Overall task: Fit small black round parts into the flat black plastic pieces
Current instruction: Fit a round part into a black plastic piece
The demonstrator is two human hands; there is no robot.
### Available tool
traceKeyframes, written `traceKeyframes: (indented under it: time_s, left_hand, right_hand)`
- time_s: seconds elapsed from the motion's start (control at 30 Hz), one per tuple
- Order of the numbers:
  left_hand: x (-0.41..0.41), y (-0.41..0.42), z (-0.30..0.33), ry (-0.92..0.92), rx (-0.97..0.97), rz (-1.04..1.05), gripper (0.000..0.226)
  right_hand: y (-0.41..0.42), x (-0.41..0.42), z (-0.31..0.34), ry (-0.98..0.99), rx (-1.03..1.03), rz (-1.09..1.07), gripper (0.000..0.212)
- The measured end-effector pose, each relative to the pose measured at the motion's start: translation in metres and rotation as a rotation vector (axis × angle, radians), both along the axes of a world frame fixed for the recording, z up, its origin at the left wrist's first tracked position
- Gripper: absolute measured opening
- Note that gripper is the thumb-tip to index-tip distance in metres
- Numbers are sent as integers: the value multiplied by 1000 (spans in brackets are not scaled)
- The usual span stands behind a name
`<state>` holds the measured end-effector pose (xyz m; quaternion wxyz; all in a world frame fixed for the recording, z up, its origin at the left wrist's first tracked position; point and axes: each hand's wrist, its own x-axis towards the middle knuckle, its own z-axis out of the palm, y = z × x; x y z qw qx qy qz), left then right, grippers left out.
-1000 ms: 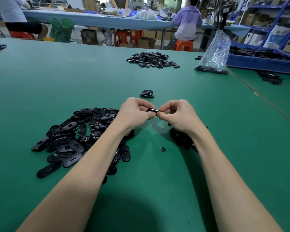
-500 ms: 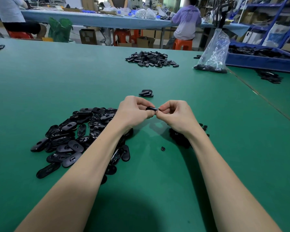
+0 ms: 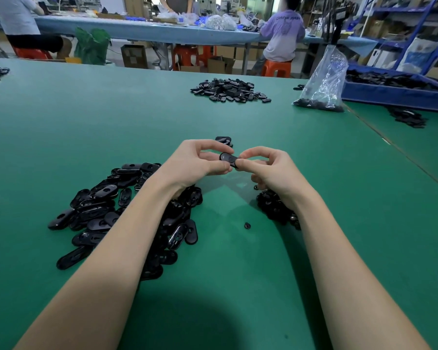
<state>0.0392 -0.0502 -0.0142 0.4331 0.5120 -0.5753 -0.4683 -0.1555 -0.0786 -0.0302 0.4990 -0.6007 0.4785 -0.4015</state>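
Above the green table, my left hand point(image 3: 197, 164) and my right hand point(image 3: 271, 170) both pinch one flat black oval plastic piece point(image 3: 228, 158), which shows its broad face. A heap of the same flat black pieces point(image 3: 104, 215) lies under my left forearm. Small black round parts point(image 3: 273, 205) are piled under my right wrist, and one loose round part point(image 3: 247, 225) lies between my arms. A few flat pieces point(image 3: 224, 140) sit just beyond my hands.
Another heap of black pieces point(image 3: 229, 90) lies farther back on the table. A clear plastic bag point(image 3: 323, 84) with black parts stands at the back right, next to a blue tray point(image 3: 395, 93). People sit at a far bench.
The held piece has turned from edge-on to showing its flat face. Both hands stay together at the same spot.
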Motion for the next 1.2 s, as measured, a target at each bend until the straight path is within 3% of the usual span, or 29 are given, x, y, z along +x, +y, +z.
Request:
traceKeyframes:
  time_s: [0.33, 0.53, 0.77, 1.2]
  left_hand:
    - [-5, 3, -1, -91, -76, 91, 26]
    - [-9, 2, -2, -117, -69, 91, 25]
    - [-16, 0, -6, -41, 13, 117, 21]
    - [-20, -1, -9, 45, 75, 171, 20]
  right_hand:
    - [-1, -2, 1, 40, -22, -24, 6]
    - [-1, -1, -2, 28, 62, -42, 18]
    - [0, 2, -3, 58, 58, -49, 6]
    - [-2, 9, -6, 130, -23, -106, 12]
